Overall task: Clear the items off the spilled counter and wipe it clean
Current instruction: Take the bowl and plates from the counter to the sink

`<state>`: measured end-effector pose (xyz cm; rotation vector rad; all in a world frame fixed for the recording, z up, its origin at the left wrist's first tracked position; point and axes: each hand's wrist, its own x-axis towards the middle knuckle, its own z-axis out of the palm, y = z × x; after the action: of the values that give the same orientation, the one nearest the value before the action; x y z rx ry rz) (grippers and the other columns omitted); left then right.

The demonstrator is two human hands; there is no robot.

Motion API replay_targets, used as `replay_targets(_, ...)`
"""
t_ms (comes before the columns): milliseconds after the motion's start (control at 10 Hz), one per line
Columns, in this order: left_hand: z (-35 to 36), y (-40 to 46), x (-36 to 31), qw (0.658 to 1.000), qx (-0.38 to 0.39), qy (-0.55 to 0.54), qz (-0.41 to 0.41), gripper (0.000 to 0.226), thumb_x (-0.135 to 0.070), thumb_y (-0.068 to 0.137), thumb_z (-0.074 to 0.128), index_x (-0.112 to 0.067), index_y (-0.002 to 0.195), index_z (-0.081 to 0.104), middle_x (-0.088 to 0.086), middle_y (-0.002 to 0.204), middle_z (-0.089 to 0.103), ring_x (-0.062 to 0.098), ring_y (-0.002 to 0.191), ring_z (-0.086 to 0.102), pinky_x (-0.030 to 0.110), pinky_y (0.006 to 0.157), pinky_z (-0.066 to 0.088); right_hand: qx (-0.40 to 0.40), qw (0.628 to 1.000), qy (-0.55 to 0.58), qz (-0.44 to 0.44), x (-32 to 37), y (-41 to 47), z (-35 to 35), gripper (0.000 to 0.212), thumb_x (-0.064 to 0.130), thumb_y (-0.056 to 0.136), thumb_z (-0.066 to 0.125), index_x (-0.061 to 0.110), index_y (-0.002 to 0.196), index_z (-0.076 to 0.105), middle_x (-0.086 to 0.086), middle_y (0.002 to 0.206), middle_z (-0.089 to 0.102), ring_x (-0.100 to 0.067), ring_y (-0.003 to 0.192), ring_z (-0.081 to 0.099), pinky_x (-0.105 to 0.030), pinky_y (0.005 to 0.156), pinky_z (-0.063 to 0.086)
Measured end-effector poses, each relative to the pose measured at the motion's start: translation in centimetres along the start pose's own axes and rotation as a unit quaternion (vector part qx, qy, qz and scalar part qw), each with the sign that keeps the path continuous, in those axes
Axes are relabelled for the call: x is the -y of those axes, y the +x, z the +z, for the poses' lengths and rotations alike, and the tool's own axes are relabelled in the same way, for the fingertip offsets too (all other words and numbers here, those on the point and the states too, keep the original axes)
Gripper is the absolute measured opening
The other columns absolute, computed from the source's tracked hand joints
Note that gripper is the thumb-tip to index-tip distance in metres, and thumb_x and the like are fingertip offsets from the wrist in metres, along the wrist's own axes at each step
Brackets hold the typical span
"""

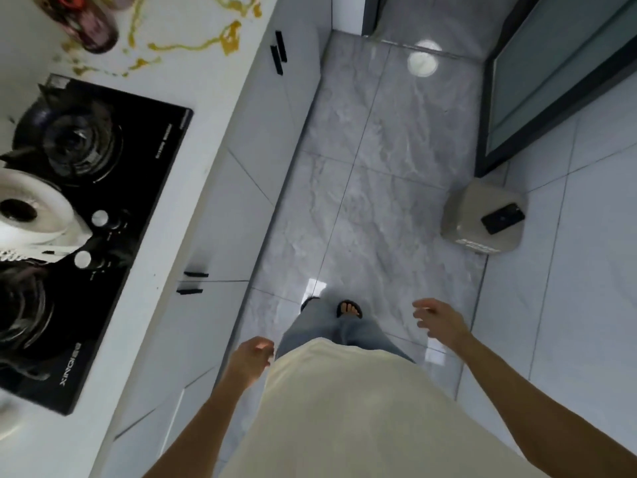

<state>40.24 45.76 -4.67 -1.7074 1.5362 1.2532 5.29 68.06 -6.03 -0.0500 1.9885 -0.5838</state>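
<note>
- Long white stone desk (213, 98) along the left, carrying a black glass two-burner gas hob (113, 188) set into its top.
- Yellow-orange liquid spill (229, 37) in thin trails and one thicker patch on the desk, beyond the hob's far edge.
- Dark red, blurred packet-like item (88, 24) lying on the desk past the hob's far corner, right at the spill's left trails; exact kind hard to tell.
- White paper roll with a dark core (24, 208) resting on the hob between the two burners, beside the two silver knobs (91, 238).
- Pale grey cabinet fronts with black bar handles (279, 51) below the desk edge, in front of the hob.
- Left hand (251, 357) low beside the cream shirt (344, 408), off the desk and nearer than the hob; grip loose, fingers slightly curled, holding nothing.
- Right hand (437, 317) out over the grey marble-look floor tiles (372, 188), well apart from the hob; grip open, fingers spread, holding nothing.
- Beige lidded bin with a black pad on top (486, 219) on the floor, across the aisle from the hob, near a dark-framed frosted glass door (551, 84).
</note>
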Motion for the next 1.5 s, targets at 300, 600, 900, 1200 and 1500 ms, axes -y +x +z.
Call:
replay_targets(300,-4.9,4.3,-4.8,0.986,0.027,0.164,-0.011,0.025,-0.016,0.106,0.053,-0.030,0.093,0.069,-0.006,0.095,0.068,-0.001,0.070,0.060,0.003,0.049,0.041,-0.012,0.998,0.001,-0.068,14.3,7.9,-2.9,0.019,0.021,0.103,0.060,0.019,0.119,0.069,-0.005,0.109,0.071,-0.017,0.087,0.069,-0.025,0.071,0.052)
replay_targets(600,-12.0,10.0,-22.1,0.999,-0.023,0.002,0.043,0.027,-0.017,0.103,0.055,-0.010,0.121,0.074,0.008,0.111,0.074,0.029,0.107,0.071,0.035,0.094,0.057,-0.010,1.000,-0.003,0.005,17.6,10.9,-5.9,0.021,0.011,0.104,0.056,0.010,0.122,0.066,-0.018,0.111,0.072,-0.027,0.089,0.067,-0.034,0.074,0.050)
replay_targets(900,-16.0,15.3,-38.9,0.990,-0.002,0.014,0.139,0.028,-0.017,0.108,0.054,-0.005,0.127,0.070,0.014,0.130,0.072,0.032,0.118,0.069,0.042,0.109,0.053,0.023,0.995,0.006,0.095,19.0,14.6,-12.4,0.025,-0.002,0.109,0.041,-0.004,0.125,0.059,-0.021,0.102,0.066,-0.032,0.077,0.061,-0.030,0.064,0.049)
replay_targets(1200,-16.4,18.2,-45.6,0.994,-0.066,-0.070,0.048,0.027,-0.018,0.106,0.058,-0.003,0.123,0.072,0.021,0.123,0.073,0.038,0.116,0.070,0.049,0.108,0.053,0.017,0.997,-0.069,0.034,32.7,24.6,-20.7,0.029,0.017,0.104,0.056,0.014,0.132,0.064,-0.006,0.106,0.069,-0.023,0.089,0.065,-0.036,0.079,0.054)
replay_targets(1500,-16.3,17.6,-43.7,0.988,-0.039,-0.124,-0.082,0.023,-0.017,0.104,0.057,-0.010,0.116,0.075,0.012,0.112,0.076,0.034,0.109,0.073,0.034,0.085,0.057,0.052,0.992,-0.086,-0.082,49.4,33.4,-22.2,0.028,0.021,0.104,0.058,0.015,0.130,0.066,-0.008,0.119,0.070,-0.022,0.100,0.069,-0.035,0.088,0.054)
